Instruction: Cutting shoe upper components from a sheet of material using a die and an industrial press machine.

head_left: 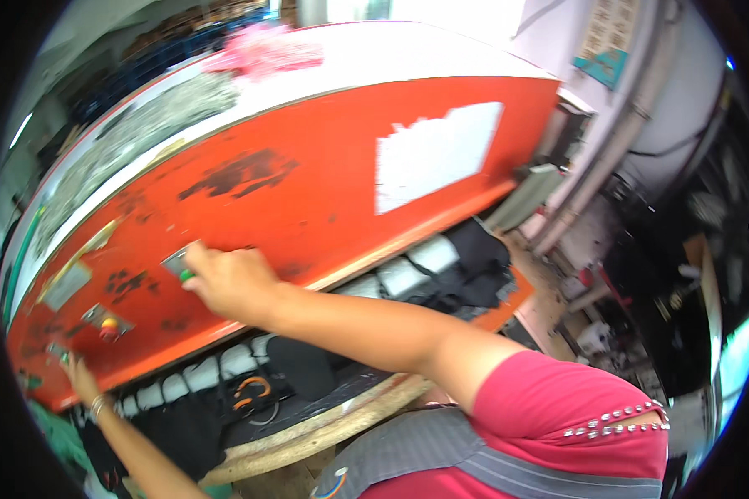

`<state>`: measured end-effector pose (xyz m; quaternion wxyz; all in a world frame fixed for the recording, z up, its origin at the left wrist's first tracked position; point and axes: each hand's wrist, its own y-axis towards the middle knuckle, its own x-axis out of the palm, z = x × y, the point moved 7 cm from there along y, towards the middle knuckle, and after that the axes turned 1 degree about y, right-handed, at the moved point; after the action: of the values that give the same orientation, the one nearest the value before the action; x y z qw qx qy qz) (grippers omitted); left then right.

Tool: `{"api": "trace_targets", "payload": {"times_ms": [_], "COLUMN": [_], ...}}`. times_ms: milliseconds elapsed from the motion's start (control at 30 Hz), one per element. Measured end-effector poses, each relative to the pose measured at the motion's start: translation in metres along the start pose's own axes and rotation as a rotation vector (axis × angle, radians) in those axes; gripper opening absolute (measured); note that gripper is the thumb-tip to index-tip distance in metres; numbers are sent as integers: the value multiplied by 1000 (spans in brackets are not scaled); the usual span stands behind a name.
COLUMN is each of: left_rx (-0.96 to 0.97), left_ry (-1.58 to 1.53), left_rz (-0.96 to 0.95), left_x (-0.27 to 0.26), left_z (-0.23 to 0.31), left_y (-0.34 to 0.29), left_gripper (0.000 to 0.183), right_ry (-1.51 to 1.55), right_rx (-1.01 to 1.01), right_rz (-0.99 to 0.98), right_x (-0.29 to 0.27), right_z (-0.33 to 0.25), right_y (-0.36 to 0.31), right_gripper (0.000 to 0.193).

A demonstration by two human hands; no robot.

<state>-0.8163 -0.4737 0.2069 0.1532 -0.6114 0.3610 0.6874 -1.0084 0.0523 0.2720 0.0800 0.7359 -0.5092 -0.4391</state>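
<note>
My right hand (240, 284) reaches across to an orange machine panel (333, 166). Its thumb rests at a green push button (186, 274) on a small metal plate, with the index finger above it and the other fingers curled. Lower at the far left, my left hand (81, 381) touches the panel beside a second green button (64, 356), its fingers stretched toward it. Between the two hands sits a red knob (109, 329) with yellow at its base, on its own metal plate. Both hands look slightly blurred, and neither grips a loose object.
Below the panel, black pieces and white blocks (404, 277) lie along a worn wooden-edged table (333, 420). Orange-handled scissors (251, 391) lie among them. Pink strings (262, 51) and greyish material (137, 125) rest on the machine's top. A pipe (612, 141) stands at right.
</note>
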Motion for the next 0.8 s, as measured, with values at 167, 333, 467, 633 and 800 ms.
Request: {"api": "trace_targets", "payload": {"times_ms": [167,333,467,633,800], "left_rx": [64,242,754,791,679], "left_ry": [-1043,-829,-885,-773,-769], "left_rz": [122,-506,-547,-415,-390], "left_x": [-10,-43,-59,-50,-31], "left_z": [84,250,351,403,397], "left_y": [-68,-288,-400,-445,-458], "left_gripper": [46,24,23,23,18], "right_ry": [206,-5,-12,-153,-164], "right_rx": [-201,138,206,202,265], "right_rz": [-62,-752,-876,-574,-560], "right_x": [-37,-27,-57,-81,-76], "right_z": [10,61,80,85,84], "right_y": [-52,-174,-260,-310,-323], "right_gripper": [22,32,43,47,45]}}
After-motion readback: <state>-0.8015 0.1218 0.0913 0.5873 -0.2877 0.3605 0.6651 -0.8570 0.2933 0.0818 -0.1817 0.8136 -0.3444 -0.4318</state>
